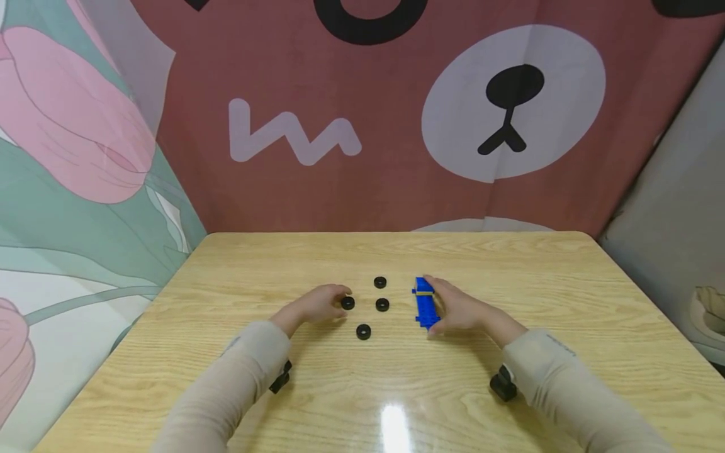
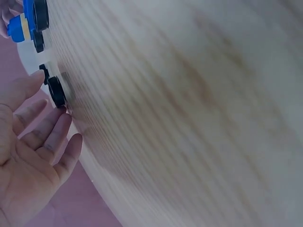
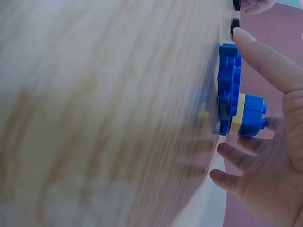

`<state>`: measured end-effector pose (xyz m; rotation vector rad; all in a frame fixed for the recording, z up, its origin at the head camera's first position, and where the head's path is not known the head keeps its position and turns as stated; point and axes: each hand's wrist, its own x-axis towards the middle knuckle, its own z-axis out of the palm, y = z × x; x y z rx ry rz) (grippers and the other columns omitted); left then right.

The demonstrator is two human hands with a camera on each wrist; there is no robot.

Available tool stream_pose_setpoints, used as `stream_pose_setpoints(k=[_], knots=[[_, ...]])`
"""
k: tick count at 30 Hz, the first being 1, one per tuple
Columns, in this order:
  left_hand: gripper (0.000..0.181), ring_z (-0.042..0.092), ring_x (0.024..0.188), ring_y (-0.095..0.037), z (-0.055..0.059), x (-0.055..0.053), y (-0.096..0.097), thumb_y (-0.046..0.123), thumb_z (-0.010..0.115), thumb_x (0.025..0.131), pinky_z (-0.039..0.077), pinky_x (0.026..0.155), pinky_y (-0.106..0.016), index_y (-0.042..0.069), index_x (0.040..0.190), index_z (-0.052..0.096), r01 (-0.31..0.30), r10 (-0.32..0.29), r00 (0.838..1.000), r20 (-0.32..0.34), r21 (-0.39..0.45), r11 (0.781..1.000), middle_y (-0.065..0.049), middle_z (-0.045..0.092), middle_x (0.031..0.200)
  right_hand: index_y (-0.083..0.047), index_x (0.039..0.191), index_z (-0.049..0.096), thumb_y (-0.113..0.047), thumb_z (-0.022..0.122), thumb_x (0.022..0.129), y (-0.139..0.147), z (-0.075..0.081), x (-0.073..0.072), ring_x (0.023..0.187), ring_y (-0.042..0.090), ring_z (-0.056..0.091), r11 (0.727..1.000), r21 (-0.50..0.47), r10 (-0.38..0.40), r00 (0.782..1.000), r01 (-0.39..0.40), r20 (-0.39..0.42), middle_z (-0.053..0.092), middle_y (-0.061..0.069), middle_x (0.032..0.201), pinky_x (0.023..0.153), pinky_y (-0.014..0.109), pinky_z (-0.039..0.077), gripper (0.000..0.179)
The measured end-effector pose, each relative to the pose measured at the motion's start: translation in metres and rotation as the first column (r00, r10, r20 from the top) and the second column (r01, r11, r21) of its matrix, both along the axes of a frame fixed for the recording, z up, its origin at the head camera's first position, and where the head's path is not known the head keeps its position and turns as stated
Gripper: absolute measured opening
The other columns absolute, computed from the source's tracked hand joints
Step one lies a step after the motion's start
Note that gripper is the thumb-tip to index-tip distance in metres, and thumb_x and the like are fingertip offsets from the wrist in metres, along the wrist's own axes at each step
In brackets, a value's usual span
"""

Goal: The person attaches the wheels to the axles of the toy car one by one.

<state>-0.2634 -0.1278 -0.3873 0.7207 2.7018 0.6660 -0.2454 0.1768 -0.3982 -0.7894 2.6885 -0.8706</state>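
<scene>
On the table (image 1: 430, 377), four wheels (image 1: 382, 304) lie between my left hand (image 1: 320, 304) and the brick assembly (image 1: 425, 307) just left of my right hand (image 1: 461, 308).

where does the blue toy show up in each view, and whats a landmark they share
Head: blue toy right of centre, by the right hand.
Left wrist: blue toy in the top left corner.
Right wrist: blue toy right of centre.
Shared landmark: black wheels.

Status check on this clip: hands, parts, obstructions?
Left hand: fingers at leftmost black toy wheel, contact unclear. Right hand: fingers spanning blue toy-brick chassis, not visibly gripping. Three other wheels between hands, blocking neither.
</scene>
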Motion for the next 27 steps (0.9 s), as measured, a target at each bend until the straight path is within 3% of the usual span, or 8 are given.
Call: stream_pose_setpoints(k=[14,20,27], knots=[[0.041,0.050,0.096,-0.022,-0.0030,-0.0055,0.0038,0.012,0.066,0.076,0.039,0.084,-0.034,0.001,0.113,0.053,-0.002,0.001,1.000,-0.012,-0.029,1.000,-0.009,0.053,0.102,-0.003,0.137,0.007,-0.039,0.079,0.056,-0.0043,0.0003,-0.0029,0.123,0.042,0.013,0.997,0.079,-0.012,1.000,0.013,-0.009,0.004,0.024,0.138,0.092,0.055,0.025,0.114],[0.037,0.049,0.086,-0.017,-0.0037,-0.0083,0.0050,0.012,0.068,0.074,0.040,0.079,-0.032,0.002,0.108,0.056,0.014,-0.016,0.999,-0.049,-0.048,0.999,-0.004,0.052,0.091,-0.004,0.137,0.006,-0.041,0.080,0.053,-0.0067,-0.0002,-0.0057,0.124,0.040,0.011,0.996,0.081,-0.030,0.999,0.029,0.012,0.001,0.021,0.139,0.093,0.054,0.024,0.118],[0.033,0.048,0.082,-0.015,-0.0046,-0.0100,0.0054,0.012,0.067,0.075,0.040,0.078,-0.031,0.003,0.105,0.057,0.038,-0.043,0.996,-0.080,-0.061,0.997,-0.002,0.050,0.088,-0.001,0.136,0.009,-0.038,0.081,0.053,-0.0076,-0.0028,-0.0089,0.122,0.037,0.021,0.998,0.064,-0.024,1.000,0.025,-0.006,0.011,0.019,0.137,0.093,0.050,0.028,0.116]])
